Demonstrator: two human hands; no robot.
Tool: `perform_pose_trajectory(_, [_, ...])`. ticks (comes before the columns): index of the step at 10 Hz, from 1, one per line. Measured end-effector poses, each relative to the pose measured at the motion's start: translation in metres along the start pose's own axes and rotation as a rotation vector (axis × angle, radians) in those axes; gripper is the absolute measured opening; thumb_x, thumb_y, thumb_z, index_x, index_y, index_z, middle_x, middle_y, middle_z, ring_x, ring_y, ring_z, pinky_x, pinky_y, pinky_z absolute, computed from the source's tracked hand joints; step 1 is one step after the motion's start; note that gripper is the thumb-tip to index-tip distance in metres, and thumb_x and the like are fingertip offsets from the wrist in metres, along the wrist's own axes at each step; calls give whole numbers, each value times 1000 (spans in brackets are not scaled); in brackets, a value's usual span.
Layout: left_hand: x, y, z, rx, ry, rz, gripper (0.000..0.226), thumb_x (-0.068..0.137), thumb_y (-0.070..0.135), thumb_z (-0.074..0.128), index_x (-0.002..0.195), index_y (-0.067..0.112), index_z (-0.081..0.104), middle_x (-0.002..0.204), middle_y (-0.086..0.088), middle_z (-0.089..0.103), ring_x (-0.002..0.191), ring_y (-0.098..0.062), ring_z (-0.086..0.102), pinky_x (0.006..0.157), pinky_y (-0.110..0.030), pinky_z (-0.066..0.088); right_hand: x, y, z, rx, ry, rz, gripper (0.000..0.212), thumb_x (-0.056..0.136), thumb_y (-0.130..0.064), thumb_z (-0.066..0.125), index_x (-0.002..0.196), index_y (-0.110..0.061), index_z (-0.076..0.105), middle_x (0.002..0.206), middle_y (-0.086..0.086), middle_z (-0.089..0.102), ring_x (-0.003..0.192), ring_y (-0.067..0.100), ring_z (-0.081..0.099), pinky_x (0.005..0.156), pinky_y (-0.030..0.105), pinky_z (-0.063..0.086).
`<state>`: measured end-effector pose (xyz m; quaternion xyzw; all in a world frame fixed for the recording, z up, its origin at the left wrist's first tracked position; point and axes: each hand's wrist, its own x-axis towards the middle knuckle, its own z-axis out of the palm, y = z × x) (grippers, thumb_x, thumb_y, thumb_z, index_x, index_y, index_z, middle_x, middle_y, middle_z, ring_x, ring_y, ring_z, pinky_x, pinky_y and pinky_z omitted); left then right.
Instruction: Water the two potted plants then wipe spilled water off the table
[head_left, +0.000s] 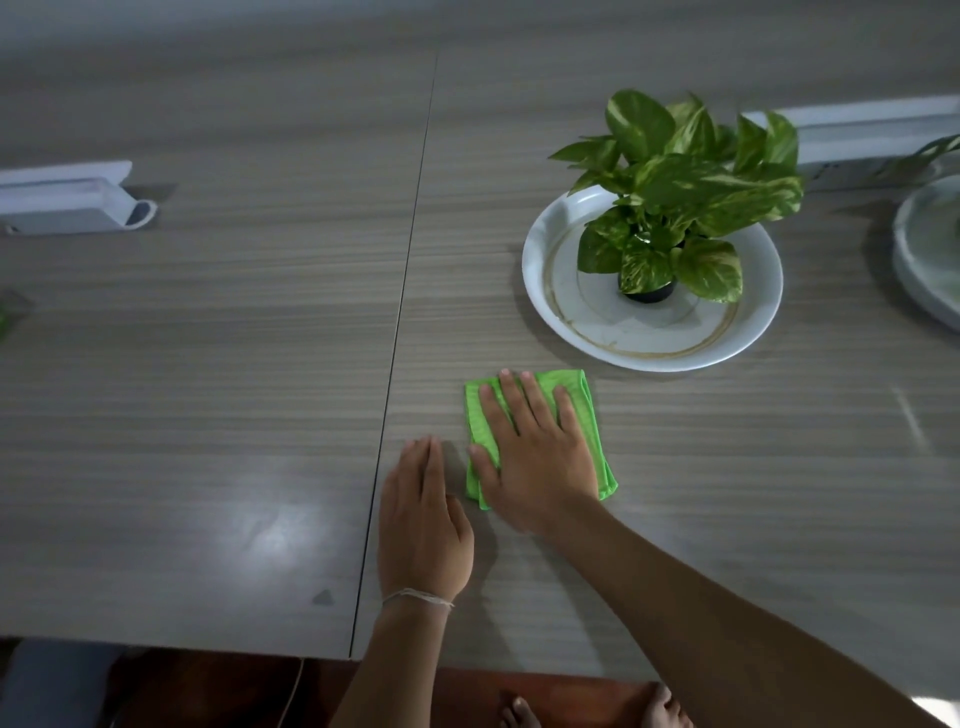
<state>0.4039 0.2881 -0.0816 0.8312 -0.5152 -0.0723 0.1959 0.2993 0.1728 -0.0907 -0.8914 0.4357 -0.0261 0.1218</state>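
A folded green cloth (589, 415) lies on the grey wood-grain table (208, 364), just in front of the white plate (540, 260). My right hand (535, 452) presses flat on the cloth with fingers spread. My left hand (423, 514) rests flat on the bare table right beside the cloth's left edge, fingers together, holding nothing. A potted plant (685, 192) with variegated green leaves stands in a small black pot in the middle of the plate. A second plate (924, 249) is cut off at the right edge, with a few leaves (930, 153) above it.
A seam (405, 291) runs between two table sections, left of my hands. White cable boxes sit at the far left (67, 200) and behind the plant (862, 130). The table's near edge is close to me, with my bare feet (592, 709) below it.
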Motion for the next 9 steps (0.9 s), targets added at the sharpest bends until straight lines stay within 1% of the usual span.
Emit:
perform_pose_trajectory(1, [0, 0, -1, 4, 6, -3, 53, 87, -3, 57, 139, -2, 51, 147, -19, 49, 140, -35, 43, 114, -52, 39, -31, 7, -3, -10, -10, -28, 71, 101, -57, 24, 162, -22, 18, 171, 6, 11, 157, 25, 2, 125, 54, 3])
perform_pose_trajectory(2, [-1, -1, -1, 16, -7, 3, 49, 92, 3, 49, 141, 0, 49, 149, -18, 46, 141, -35, 40, 116, -50, 36, -72, 14, -1, -17, -7, -37, 70, 101, -56, 30, 161, -21, 24, 170, 7, 15, 157, 27, 8, 124, 56, 10])
perform_pose_trajectory(3, [-1, -2, -1, 12, -12, 6, 49, 92, 6, 48, 141, 0, 49, 150, -18, 44, 141, -35, 38, 115, -49, 36, -105, 18, 4, -11, 3, -35, 71, 99, -56, 37, 160, -19, 29, 169, 8, 20, 156, 28, 13, 122, 58, 16])
perform_pose_trajectory(4, [-1, 0, -1, 32, -18, 6, 51, 91, 5, 53, 142, -1, 48, 150, -19, 43, 142, -35, 38, 114, -52, 36, -110, 19, 3, -31, -3, -28, 72, 98, -56, 38, 160, -19, 29, 169, 8, 20, 156, 28, 12, 122, 59, 17])
perform_pose_trajectory(5, [-1, 2, -1, 47, -5, 1, 51, 91, 10, 48, 140, -3, 49, 149, -21, 45, 140, -37, 40, 113, -54, 37, -108, 17, 0, -54, -13, -30, 73, 99, -57, 36, 160, -19, 27, 169, 9, 18, 157, 28, 10, 122, 60, 17])
perform_pose_trajectory(7, [-2, 2, 1, 58, -18, -5, 54, 93, 19, 35, 141, -2, 48, 149, -21, 45, 142, -36, 37, 115, -53, 35, -107, 18, 2, -50, -15, -26, 73, 98, -57, 37, 160, -20, 27, 169, 8, 18, 157, 27, 9, 123, 58, 12])
perform_pose_trajectory(8, [-2, 2, 0, 51, -12, -5, 57, 93, 22, 29, 141, -1, 48, 149, -21, 45, 142, -36, 37, 115, -53, 34, -110, 17, -2, 15, -5, -43, 73, 97, -60, 38, 159, -22, 31, 169, 6, 20, 157, 26, 8, 124, 56, 10])
perform_pose_trajectory(9, [-2, 3, 3, 55, -14, -35, 59, 92, 23, 28, 142, 0, 48, 149, -20, 46, 142, -35, 38, 116, -51, 34, -109, 20, -15, 348, 77, 20, 54, 99, -50, 53, 144, -19, 57, 159, 5, 42, 154, 24, 24, 124, 53, 15])
